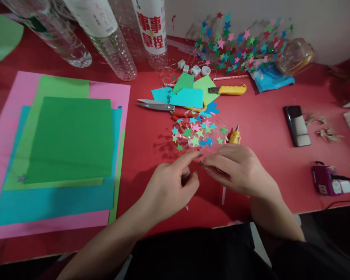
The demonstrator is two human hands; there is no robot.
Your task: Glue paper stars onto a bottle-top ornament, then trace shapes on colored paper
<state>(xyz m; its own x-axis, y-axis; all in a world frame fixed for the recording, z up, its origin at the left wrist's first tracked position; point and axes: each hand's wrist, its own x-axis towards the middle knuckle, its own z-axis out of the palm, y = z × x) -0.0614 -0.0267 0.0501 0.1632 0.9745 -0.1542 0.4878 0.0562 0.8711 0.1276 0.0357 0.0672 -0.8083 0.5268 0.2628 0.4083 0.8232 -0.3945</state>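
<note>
My left hand (173,184) has its index finger stretched forward and its thumb held apart, with no object visible in its grip. Opposite it, the fingers of my right hand (239,167) are pinched together, and a tiny dark green paper piece (200,163) shows at their tips. Just beyond both hands stands a cluster of paper stars (195,132) in pink, blue and green on clear, thin stems. A yellow-nozzled glue gun (235,136) lies partly hidden behind my right hand. Red-handled scissors (156,105) lie past the stars.
Stacked coloured paper sheets (72,140) cover the left side. Plastic bottles (111,50) stand behind. A yellow utility knife (231,90), paper scraps (186,97) and a larger star bunch (239,46) lie at the back. A black device (296,126) and purple power adapter (323,181) are right.
</note>
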